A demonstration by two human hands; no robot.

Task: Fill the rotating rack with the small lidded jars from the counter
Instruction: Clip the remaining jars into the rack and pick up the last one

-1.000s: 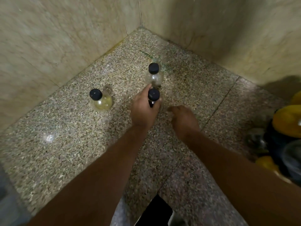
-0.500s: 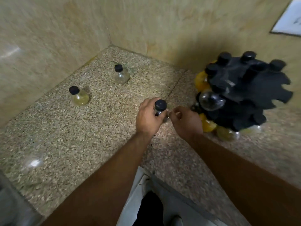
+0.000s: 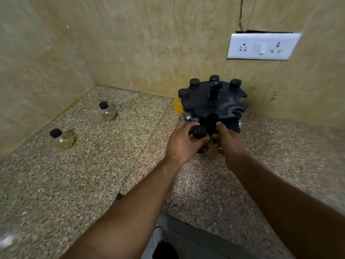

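Note:
A black rotating rack [image 3: 214, 103] stands by the back wall with several black-lidded jars hanging in its top disc. My left hand [image 3: 182, 143] is shut on a small glass jar with a black lid [image 3: 199, 132], held at the rack's near lower edge. My right hand [image 3: 228, 139] grips the rack's lower tier beside that jar. Two more lidded jars stand on the counter to the left: a clear one [image 3: 107, 112] near the corner and a yellowish one [image 3: 62, 139] nearer the left wall.
The speckled granite counter [image 3: 112, 165] meets beige tiled walls at the left and back. A white socket plate [image 3: 261, 46] is on the back wall above the rack. The counter's front edge runs along the bottom right.
My left hand has carried the jar rightward from the counter to the rack's lower edge. My right hand moved onto the rack. The view swung right and up.

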